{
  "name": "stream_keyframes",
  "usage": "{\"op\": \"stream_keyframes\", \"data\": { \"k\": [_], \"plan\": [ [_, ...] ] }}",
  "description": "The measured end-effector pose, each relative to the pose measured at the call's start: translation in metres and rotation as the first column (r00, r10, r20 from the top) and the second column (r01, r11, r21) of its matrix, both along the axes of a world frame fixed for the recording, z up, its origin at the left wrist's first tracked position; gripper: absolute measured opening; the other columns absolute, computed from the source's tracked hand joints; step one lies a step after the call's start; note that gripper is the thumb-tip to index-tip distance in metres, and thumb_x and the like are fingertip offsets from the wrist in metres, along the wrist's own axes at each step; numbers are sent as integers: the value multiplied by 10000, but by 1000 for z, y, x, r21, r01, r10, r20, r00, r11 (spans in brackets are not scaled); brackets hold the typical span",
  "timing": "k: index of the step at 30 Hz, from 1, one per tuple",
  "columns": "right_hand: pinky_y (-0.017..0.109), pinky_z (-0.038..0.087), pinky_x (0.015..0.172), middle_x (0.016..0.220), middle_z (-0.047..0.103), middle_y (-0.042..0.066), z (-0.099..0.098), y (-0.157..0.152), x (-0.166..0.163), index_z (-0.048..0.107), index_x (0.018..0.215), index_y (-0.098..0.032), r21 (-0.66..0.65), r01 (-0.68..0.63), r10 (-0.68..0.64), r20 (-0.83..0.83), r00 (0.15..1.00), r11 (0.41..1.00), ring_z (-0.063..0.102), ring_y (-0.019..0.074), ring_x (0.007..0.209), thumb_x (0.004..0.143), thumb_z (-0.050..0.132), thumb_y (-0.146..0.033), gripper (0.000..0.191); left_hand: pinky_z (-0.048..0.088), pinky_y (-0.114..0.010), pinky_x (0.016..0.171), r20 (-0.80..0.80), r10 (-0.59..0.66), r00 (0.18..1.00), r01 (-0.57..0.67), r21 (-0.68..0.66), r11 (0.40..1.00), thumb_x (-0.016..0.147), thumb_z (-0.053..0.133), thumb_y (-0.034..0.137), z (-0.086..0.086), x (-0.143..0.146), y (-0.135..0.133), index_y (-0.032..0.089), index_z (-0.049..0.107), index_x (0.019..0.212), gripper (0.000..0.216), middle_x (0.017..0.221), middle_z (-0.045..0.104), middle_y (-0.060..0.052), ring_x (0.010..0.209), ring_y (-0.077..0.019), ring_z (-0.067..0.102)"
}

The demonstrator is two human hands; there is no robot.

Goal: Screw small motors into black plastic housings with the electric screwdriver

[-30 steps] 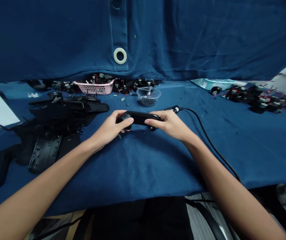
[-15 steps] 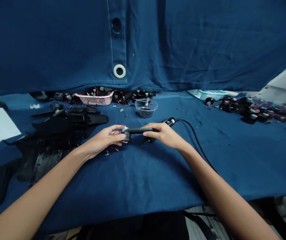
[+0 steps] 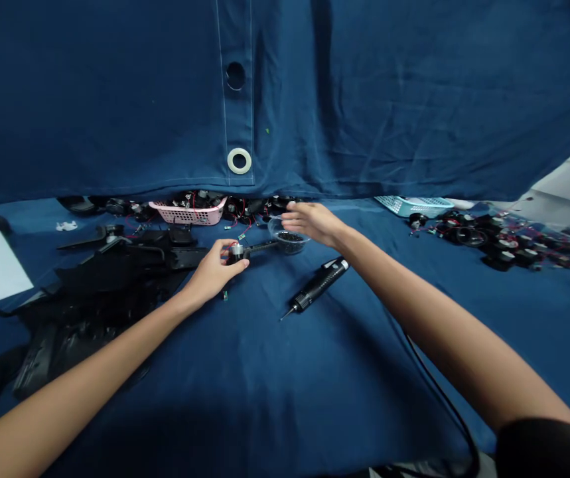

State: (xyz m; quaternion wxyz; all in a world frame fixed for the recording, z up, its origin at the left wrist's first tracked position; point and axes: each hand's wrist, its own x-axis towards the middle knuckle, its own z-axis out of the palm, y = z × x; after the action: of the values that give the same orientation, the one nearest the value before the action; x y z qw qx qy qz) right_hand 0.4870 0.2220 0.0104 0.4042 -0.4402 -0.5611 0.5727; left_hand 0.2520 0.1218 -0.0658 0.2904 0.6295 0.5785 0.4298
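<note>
The person's left hand (image 3: pixel 212 273) is closed around a silver-topped motor (image 3: pixel 237 251) with red wires, joined, as it seems, to a black bar (image 3: pixel 261 247) that points away to the right, its far end close to the clear tub (image 3: pixel 301 246); the right hand (image 3: pixel 314 222) hovers at the tub's rim with its fingers stretched out, nothing visible in its grasp. The likeliest mishap is a spill: the tub looks light, and a finger catching its rim, or the bar's end nudging its side, could tip it; the small circuit board (image 3: pixel 225 295) below the left hand (apparently on the motor's thin wires) might snag or tear loose if pulled; the powered screwdriver (image 3: pixel 318 285) lies on the blue cloth (image 3: pixel 245 372) near the right forearm, where a brush against it or its black cable (image 3: pixel 444 390) could set it rolling. As for containers, the tub holds a layer of small dark pieces (image 3: pixel 289 237), too tiny to identify; the pink basket (image 3: pixel 188 214) behind is heaped with dark parts and red wires; the turquoise basket (image 3: pixel 414 207) farther right is partly hidden by the hanging curtain (image 3: pixel 404 99), so its contents cannot be told.
</note>
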Motion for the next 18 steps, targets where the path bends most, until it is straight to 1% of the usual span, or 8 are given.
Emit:
{"op": "stream_keyframes", "data": {
  "k": [2, 5, 6, 8, 11, 13, 16, 18],
  "plan": [
    [309, 569, 828, 1091, 652, 168, 7, 39, -19, 555, 1118, -106, -104, 23, -30, -63, 998, 994, 674, 176, 918, 940, 494, -320, 285, 456, -389, 966, -51, 42, 998, -41, 14, 999, 744, 693, 439, 6, 6, 19, 197, 496, 1184, 539, 1177, 615, -93, 1119, -240, 582],
    [316, 583, 737, 1107, 627, 177, 11, 92, -51, 507, 1206, -74, -232, 93, -119, -99, 988, 968, 662, 193, 935, 960, 450, -360, 381, 459, -393, 938, -141, 96, 985, -90, 49, 995, 741, 709, 392, 13, 17, 48, 177, 466, 1151, 522, 1147, 607, -103, 1063, -241, 593],
    [321, 580, 729, 1124, 618, 170, 11, 107, -61, 497, 1229, -77, -259, 129, -160, -102, 982, 957, 656, 192, 944, 977, 418, -361, 388, 457, -395, 936, -170, 113, 979, -104, 62, 993, 743, 711, 375, 16, 20, 57, 175, 454, 1147, 518, 1162, 595, -108, 1068, -245, 587],
    [342, 569, 752, 1159, 604, 140, 12, 132, -78, 504, 1251, -106, -289, 201, -241, -107, 965, 936, 643, 190, 956, 986, 427, -382, 391, 454, -399, 932, -223, 141, 964, -126, 82, 989, 756, 704, 353, 19, 26, 74, 179, 435, 1147, 505, 1197, 573, -116, 1091, -255, 573],
    [381, 549, 809, 1197, 590, 103, 13, 160, -92, 525, 1263, -150, -291, 291, -336, -120, 934, 912, 627, 192, 978, 958, 511, -404, 396, 460, -403, 914, -288, 159, 944, -138, 93, 986, 777, 692, 342, 22, 31, 94, 188, 420, 1148, 485, 1219, 560, -117, 1101, -266, 573],
    [392, 543, 825, 1209, 585, 100, 15, 173, -94, 525, 1272, -157, -279, 327, -371, -122, 921, 903, 621, 196, 993, 951, 530, -392, 398, 465, -395, 908, -324, 157, 933, -132, 99, 986, 784, 691, 334, 22, 33, 104, 191, 414, 1148, 479, 1222, 560, -112, 1103, -263, 578],
    [413, 533, 859, 1230, 576, 102, 15, 189, -94, 532, 1267, -157, -264, 352, -384, -80, 920, 898, 611, 209, 1033, 948, 540, -371, 384, 480, -385, 884, -374, 151, 915, -118, 110, 987, 788, 695, 333, 19, 34, 114, 192, 408, 1149, 483, 1214, 560, -113, 1084, -260, 591],
    [442, 523, 874, 1249, 564, 112, 12, 195, -93, 527, 1275, -148, -233, 348, -367, -42, 929, 908, 598, 214, 1047, 934, 570, -335, 391, 491, -385, 860, -407, 153, 900, -112, 123, 986, 794, 691, 337, 17, 35, 119, 189, 405, 1154, 483, 1210, 556, -121, 1064, -263, 601]
  ]
}}
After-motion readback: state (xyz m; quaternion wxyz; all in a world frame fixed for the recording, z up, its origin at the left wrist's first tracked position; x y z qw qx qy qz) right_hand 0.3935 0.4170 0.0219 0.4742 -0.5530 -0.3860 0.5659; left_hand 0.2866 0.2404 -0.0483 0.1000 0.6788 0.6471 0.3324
